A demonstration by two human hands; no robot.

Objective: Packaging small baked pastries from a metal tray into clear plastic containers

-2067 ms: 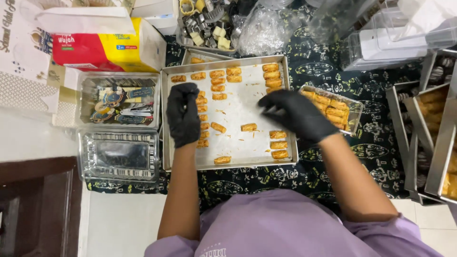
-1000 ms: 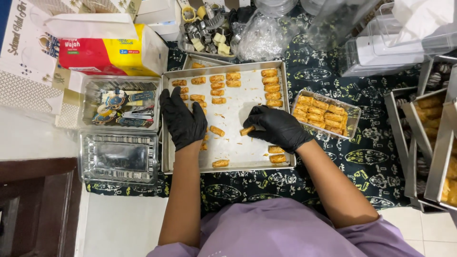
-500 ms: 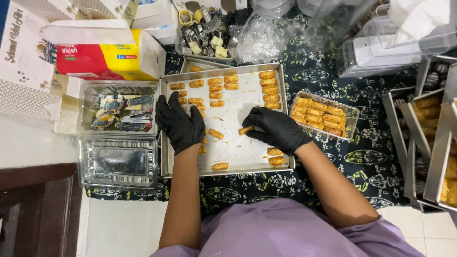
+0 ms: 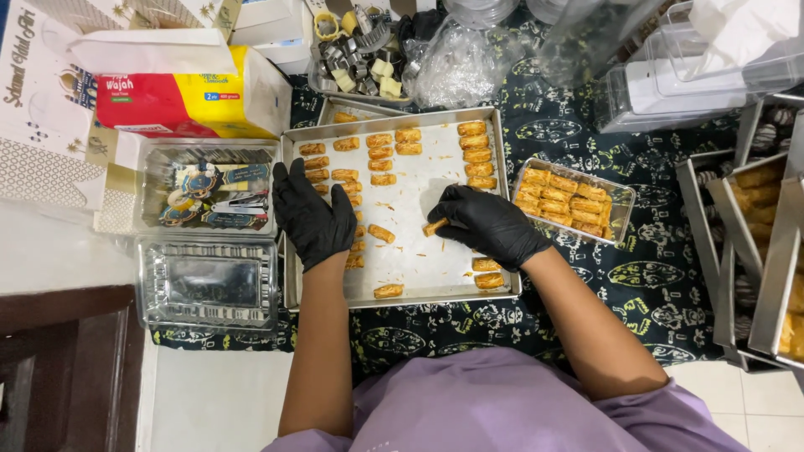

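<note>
A metal baking tray [image 4: 402, 293] lined with pale paper holds several small golden pastry sticks in loose columns. My right hand [image 4: 486, 222], in a black glove, pinches one pastry stick [image 4: 434, 227] just above the tray's middle. My left hand [image 4: 311, 213], also gloved black, lies flat with fingers spread over the left column of pastries. To the right of the tray stands a clear plastic container [image 4: 574, 201] packed with rows of the same pastries.
An empty clear container [image 4: 208, 283] and one holding stickers [image 4: 209, 188] lie left of the tray. A red and yellow tissue pack [image 4: 180, 92] sits behind them. Cookie cutters [image 4: 360, 50] and plastic bags are at the back. More metal trays [image 4: 754, 251] stand at the right.
My right hand came from the filled container on the right back over the tray and took hold of a pastry stick. My left hand slid slightly left along the tray.
</note>
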